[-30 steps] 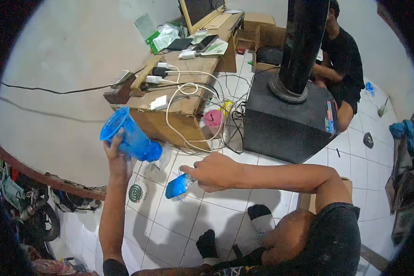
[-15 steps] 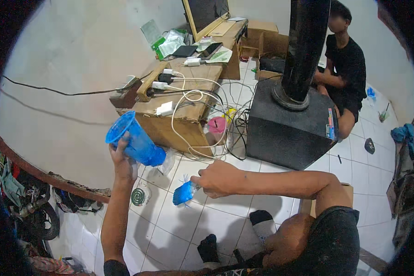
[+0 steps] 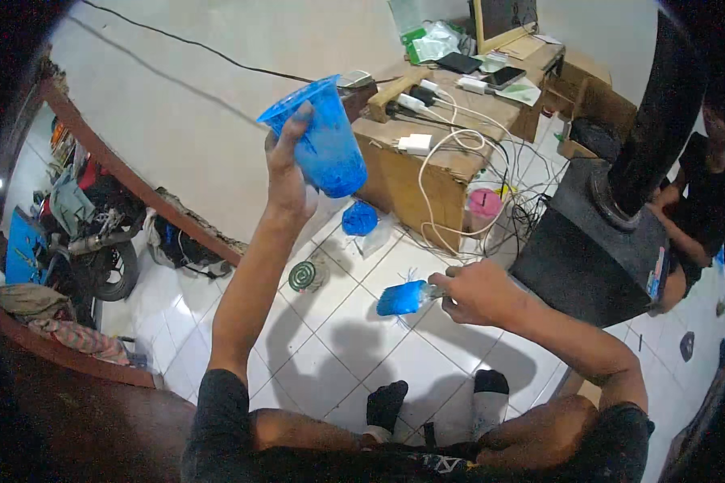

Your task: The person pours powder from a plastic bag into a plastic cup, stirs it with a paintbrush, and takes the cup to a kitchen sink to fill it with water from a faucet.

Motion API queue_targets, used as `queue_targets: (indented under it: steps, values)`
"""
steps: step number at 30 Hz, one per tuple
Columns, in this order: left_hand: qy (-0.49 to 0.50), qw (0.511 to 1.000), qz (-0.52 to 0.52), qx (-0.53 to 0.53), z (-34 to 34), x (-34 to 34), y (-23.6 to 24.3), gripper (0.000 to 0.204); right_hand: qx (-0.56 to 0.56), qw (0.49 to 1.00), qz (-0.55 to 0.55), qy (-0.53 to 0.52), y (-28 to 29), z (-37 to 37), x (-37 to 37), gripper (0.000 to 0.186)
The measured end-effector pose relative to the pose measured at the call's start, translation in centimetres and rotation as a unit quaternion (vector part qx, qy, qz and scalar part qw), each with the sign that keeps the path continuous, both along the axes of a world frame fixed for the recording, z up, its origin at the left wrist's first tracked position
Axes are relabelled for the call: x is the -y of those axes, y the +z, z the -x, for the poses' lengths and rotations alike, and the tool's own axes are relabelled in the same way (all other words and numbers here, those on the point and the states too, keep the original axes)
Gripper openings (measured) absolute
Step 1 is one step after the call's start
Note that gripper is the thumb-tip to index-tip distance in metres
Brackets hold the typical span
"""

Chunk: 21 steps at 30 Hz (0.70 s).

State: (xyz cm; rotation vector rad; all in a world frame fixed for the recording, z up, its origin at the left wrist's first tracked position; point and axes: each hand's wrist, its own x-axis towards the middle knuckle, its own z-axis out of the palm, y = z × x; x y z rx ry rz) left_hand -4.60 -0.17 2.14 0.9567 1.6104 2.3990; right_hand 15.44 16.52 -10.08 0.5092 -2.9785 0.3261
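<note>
My left hand is closed around a translucent blue plastic cup. The cup is tilted, its rim toward the upper left, and blue paint coats its side. Its inside is mostly hidden. In my right hand is a paintbrush, held in a pinch with the blue-soaked bristles pointing left over the tiles. Apart from the cup, a small blue-filled container stands below it on the floor, with clear plastic beside it.
A low wooden table carries chargers, white cables and a phone. To the right stands a black box-shaped base with a pipe; a person sits behind it. A green mosquito coil lies on the tiled floor.
My view has swung left, so the table and black base sit further right. The cup has gone up and away from the blue container on the floor. Both hands keep their grip.
</note>
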Motion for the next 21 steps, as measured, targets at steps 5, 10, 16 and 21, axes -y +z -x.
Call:
queue_targets:
  steps: [5, 10, 16, 21]
  values:
    - [-0.007, 1.0, -0.012, -0.005, 0.2, 1.2, 0.6, 0.054, -0.01, 1.0, 0.003, -0.016, 3.0, 0.4, -0.1, 0.058]
    - [0.003, 1.0, -0.008, -0.007, -0.5, 1.1, 0.5, 0.053, -0.061, 0.998, 0.023, -0.024, 7.6, 0.7, -0.1, 0.085]
    - [0.016, 0.998, -0.055, 0.002, -1.7, 0.3, 0.7, 0.043, -0.1, 0.993, 0.053, -0.012, 9.0, 1.5, 0.5, 0.094]
    - [0.013, 1.0, 0.003, -0.028, -1.7, 0.5, 0.0, 0.054, -0.109, 0.993, 0.044, -0.003, 8.6, 2.1, 0.7, 0.094]
